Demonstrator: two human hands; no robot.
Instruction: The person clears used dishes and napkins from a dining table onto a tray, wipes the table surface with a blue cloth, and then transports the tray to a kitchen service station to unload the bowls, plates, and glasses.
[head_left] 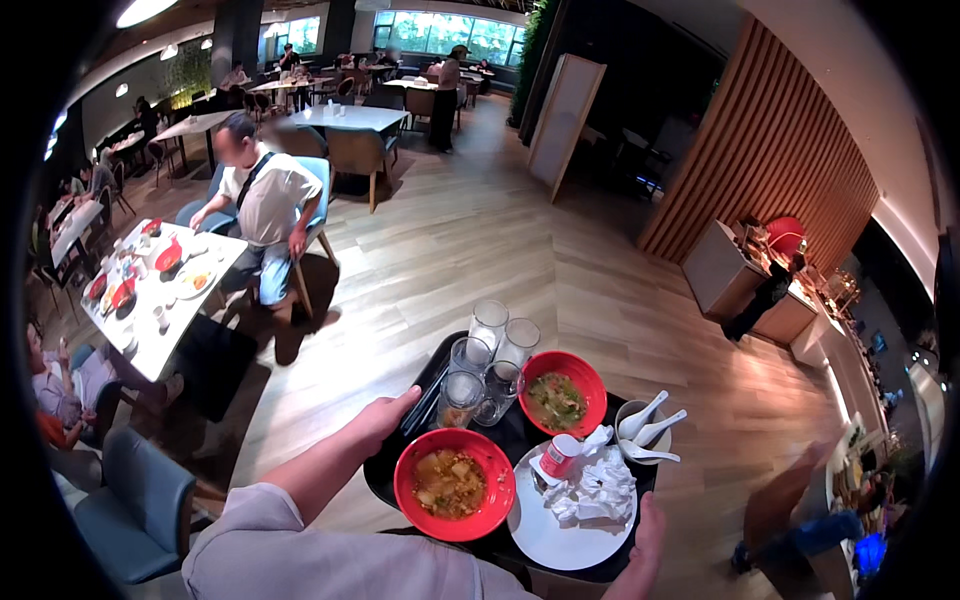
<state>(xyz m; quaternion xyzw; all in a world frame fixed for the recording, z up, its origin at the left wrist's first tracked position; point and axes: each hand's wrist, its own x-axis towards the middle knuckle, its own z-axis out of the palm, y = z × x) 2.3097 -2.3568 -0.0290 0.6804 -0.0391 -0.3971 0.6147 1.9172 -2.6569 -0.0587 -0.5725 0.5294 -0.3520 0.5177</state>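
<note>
My left hand (388, 416) grips the left side of a black tray (382, 478), thumb on top of its edge. On its right edge, my right hand (648, 540) holds the same tray, its fingers mostly hidden. Near me on the tray sit a red bowl (506, 482) of leftover soup and a white plate (545, 548) with crumpled napkins (603, 488) and a small red-and-white cup (560, 455). Behind them are another red bowl (599, 385) with soup, several clear glasses (488, 325) and dark chopsticks (424, 402). White spoons (645, 415) rest in a small bowl (662, 447).
On the left, a person (265, 195) sits on a blue chair (318, 195) beside a white table (150, 350) covered with dishes. An empty blue-grey chair (135, 500) is at lower left. A serving counter (715, 270) with people beside it runs along the right. Wooden floor (470, 240) stretches ahead.
</note>
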